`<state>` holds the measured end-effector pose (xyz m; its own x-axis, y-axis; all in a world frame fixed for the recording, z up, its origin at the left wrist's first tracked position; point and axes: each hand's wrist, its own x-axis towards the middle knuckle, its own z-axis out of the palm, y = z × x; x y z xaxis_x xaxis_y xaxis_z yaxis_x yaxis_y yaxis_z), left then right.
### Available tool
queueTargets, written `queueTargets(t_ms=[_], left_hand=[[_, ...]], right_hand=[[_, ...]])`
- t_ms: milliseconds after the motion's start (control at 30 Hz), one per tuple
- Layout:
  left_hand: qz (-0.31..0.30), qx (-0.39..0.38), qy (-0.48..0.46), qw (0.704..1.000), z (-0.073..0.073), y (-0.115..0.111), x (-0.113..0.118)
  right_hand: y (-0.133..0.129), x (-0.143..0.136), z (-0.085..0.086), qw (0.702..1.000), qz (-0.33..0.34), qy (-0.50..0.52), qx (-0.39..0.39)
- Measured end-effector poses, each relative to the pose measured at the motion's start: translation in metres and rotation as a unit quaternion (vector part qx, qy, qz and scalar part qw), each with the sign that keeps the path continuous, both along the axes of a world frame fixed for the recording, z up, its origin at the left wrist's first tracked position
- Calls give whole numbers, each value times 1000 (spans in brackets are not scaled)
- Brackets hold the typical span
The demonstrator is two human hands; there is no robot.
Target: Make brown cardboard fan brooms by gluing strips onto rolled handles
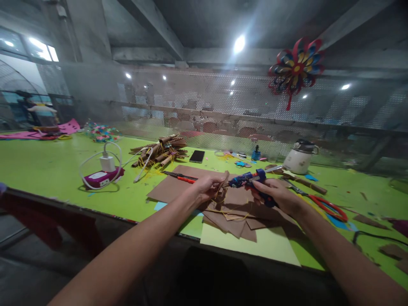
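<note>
A green table (47, 165) is seen stretching across the view, backed by a perforated mesh screen (223, 102) on which a red, blue and yellow pinwheel (296, 68) is hung. At the left of the table a white charger (107, 163) is set on a magenta power strip (102, 177), with white cable looped around it. Beyond that, a heap of brown paper rolls (161, 154) is piled, and a black phone (197, 156) is laid flat just to its right. A white kettle (299, 156) is stood at the far right, and red-handled scissors (325, 206) are laid near the right forearm. A red-handled tool (180, 176) is rested on the brown card (178, 185) spread before the person, and more brown pieces are stacked over a pale yellow sheet (270, 244) at the near edge. Nothing is placed between the camera and the hands. The left hand (205, 187) is closed around a small brown paper piece (224, 183), which is pinched upright between thumb and fingers just above the brown card. The right hand (276, 193) is wrapped tightly around the grip of a blue glue gun (250, 179), whose nozzle is pointed left and brought right up to the paper piece; whether the tip is touching it cannot be told
</note>
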<state>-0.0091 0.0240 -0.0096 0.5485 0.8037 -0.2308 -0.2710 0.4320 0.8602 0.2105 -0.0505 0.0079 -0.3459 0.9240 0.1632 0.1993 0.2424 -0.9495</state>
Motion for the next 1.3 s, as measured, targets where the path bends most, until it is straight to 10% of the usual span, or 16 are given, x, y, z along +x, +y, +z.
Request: queueTargets(t_ms=[1300], left_hand=[[-29, 12, 8, 999, 4, -5, -1]], right_hand=[[1, -3, -8, 994, 37, 81, -59]])
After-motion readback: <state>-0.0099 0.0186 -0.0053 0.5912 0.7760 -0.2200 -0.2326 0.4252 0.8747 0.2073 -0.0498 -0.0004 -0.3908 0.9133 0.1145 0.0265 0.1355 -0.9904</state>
